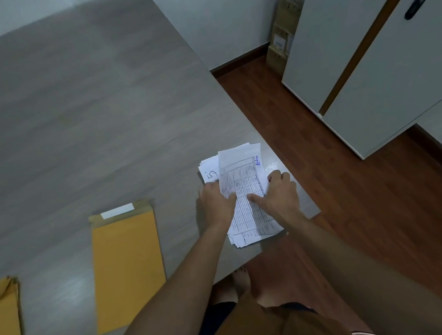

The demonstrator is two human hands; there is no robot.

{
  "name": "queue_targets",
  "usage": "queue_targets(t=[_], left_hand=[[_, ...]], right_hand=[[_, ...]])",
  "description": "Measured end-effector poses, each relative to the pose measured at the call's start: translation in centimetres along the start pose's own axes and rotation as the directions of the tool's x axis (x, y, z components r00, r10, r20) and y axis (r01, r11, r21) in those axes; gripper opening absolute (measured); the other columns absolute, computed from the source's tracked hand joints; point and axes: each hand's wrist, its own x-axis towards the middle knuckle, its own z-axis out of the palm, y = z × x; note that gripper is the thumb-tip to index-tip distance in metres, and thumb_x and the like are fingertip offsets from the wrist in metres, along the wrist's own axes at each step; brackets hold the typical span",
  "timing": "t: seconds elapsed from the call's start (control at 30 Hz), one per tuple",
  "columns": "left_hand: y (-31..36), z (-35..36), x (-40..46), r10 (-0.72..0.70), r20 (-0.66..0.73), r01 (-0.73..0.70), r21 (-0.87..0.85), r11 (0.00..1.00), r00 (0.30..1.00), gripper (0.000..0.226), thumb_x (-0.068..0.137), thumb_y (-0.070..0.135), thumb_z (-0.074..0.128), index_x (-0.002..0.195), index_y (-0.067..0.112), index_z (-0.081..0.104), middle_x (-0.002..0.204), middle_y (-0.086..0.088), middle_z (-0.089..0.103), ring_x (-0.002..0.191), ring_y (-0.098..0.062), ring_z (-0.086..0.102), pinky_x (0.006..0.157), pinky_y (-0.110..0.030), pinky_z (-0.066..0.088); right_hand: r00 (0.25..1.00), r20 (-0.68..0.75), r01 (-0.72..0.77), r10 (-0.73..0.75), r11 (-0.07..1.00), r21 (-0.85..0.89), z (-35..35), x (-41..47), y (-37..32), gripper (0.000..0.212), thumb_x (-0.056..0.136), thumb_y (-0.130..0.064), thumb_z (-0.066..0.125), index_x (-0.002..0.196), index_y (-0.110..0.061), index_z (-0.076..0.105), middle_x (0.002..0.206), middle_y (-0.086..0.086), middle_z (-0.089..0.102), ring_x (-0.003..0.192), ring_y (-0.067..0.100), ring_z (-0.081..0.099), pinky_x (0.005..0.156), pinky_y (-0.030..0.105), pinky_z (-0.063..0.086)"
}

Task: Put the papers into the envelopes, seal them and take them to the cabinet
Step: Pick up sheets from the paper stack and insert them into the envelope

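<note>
Papers (244,192) sit in a messy stack near the corner of the grey tabletop (70,115), top sheet printed with a table grid. Both hands are on the stack: left hand (217,203) has its fingers curled over the stack's left edge, right hand (279,193) grips the right edge with the thumb pressing down on the top sheet. Left of the stack lies a yellow envelope (127,266), flap open with a white strip showing. Further left, another yellow envelope (1,330) is cut off by the frame. Beyond the stack, across the wooden floor (370,205), stands a white cabinet (368,68).
</note>
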Motion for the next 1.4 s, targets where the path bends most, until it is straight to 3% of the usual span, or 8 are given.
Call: queue_targets(t=[0.2, 0.43, 0.57, 0.7, 0.87, 1.17, 1.3, 1.4], left_hand=[[-0.8, -0.5, -0.3, 0.143, 0.095, -0.164, 0.284, 0.945, 0.985, 0.071, 0.090, 0.054, 0.060, 0.149, 0.023, 0.035, 0.163, -0.002, 0.022, 0.151, -0.028, 0.015, 0.118, -0.051, 0.022], [1.4, -2.5, -1.1, 0.106, -0.019, -0.107, -0.122, 0.987, 0.994, 0.074, 0.081, 0.033, 0.078, 0.141, 0.039, 0.035, 0.126, 0.004, 0.052, 0.109, -0.017, 0.059, 0.081, -0.038, 0.057], [3.3, -3.4, -0.7, -0.210, -0.085, 0.175, -0.306, 0.936, 0.974, 0.094, 0.064, 0.031, 0.092, 0.139, 0.025, 0.036, 0.130, -0.004, 0.050, 0.101, -0.016, 0.060, 0.061, -0.013, 0.040], [4.3, -2.9, -0.7, -0.395, -0.056, 0.299, -0.558, 0.774, 0.917, 0.083, 0.064, 0.005, 0.089, 0.129, 0.014, 0.039, 0.132, -0.010, 0.038, 0.098, -0.018, 0.056, 0.075, -0.027, 0.053], [3.7, -1.7, -0.6, -0.363, 0.071, 0.322, -0.635, 0.702, 0.929, 0.066, 0.067, 0.012, 0.089, 0.113, 0.021, 0.042, 0.109, 0.002, 0.059, 0.086, -0.009, 0.064, 0.057, -0.015, 0.049], [3.2, -1.8, 0.7, 0.010, 0.198, 0.039, -0.239, 0.970, 0.980, 0.026, 0.089, 0.046, 0.055, 0.107, 0.033, 0.068, 0.095, 0.011, 0.070, 0.075, -0.010, 0.066, 0.071, -0.038, 0.059], [3.0, -2.6, 1.1, -0.173, 0.135, 0.215, -0.425, 0.879, 0.976, 0.024, 0.094, 0.029, 0.062, 0.112, 0.016, 0.069, 0.107, -0.005, 0.073, 0.092, -0.024, 0.069, 0.084, -0.039, 0.057], [1.9, -5.0, 1.6, -0.321, 0.095, 0.313, -0.594, 0.741, 0.942, 0.018, 0.093, 0.028, 0.066, 0.106, 0.016, 0.070, 0.092, 0.002, 0.073, 0.073, -0.010, 0.067, 0.057, -0.023, 0.055]], right_hand=[[1.000, -0.005, 0.005, -0.005, 1.000, 0.007, 0.0, 0.0, 0.2, 0.076, 0.071, -0.062, 0.074, 0.124, -0.016, 0.044, 0.124, 0.007, 0.049, 0.111, 0.025, 0.051, 0.087, 0.038, 0.050], [1.000, -0.007, 0.004, -0.004, 1.000, 0.019, 0.2, 0.1, 0.3, 0.075, 0.070, -0.062, 0.074, 0.122, -0.017, 0.044, 0.123, 0.007, 0.049, 0.110, 0.024, 0.051, 0.086, 0.038, 0.049], [1.000, -0.013, 0.007, -0.007, 1.000, 0.023, 0.4, 0.2, 0.4, 0.076, 0.070, -0.063, 0.074, 0.123, -0.017, 0.044, 0.123, 0.007, 0.048, 0.110, 0.025, 0.050, 0.086, 0.037, 0.049], [1.000, -0.026, 0.016, -0.015, 0.999, 0.050, 0.5, 0.2, 0.6, 0.075, 0.069, -0.061, 0.076, 0.121, -0.017, 0.045, 0.121, 0.007, 0.048, 0.109, 0.025, 0.050, 0.085, 0.038, 0.048], [0.999, -0.033, 0.015, -0.013, 0.998, 0.053, 0.8, 0.2, 0.7, 0.074, 0.070, -0.062, 0.074, 0.122, -0.019, 0.044, 0.121, 0.006, 0.048, 0.107, 0.023, 0.050, 0.085, 0.036, 0.048], [0.997, -0.071, 0.032, -0.027, 0.997, 0.073, 1.3, 0.1, 0.9, 0.073, 0.070, -0.060, 0.075, 0.121, -0.017, 0.046, 0.120, 0.005, 0.048, 0.107, 0.022, 0.048, 0.085, 0.035, 0.046], [0.999, -0.053, 0.009, -0.003, 0.993, 0.115, 0.7, -0.3, 0.7, 0.073, 0.069, -0.068, 0.070, 0.123, -0.021, 0.050, 0.122, 0.002, 0.050, 0.114, 0.019, 0.047, 0.091, 0.037, 0.046], [0.996, -0.084, 0.038, -0.012, 0.949, 0.314, -0.4, -0.9, -0.8, 0.075, 0.067, -0.072, 0.069, 0.125, -0.027, 0.050, 0.127, -0.002, 0.052, 0.116, 0.015, 0.047, 0.093, 0.038, 0.049]])
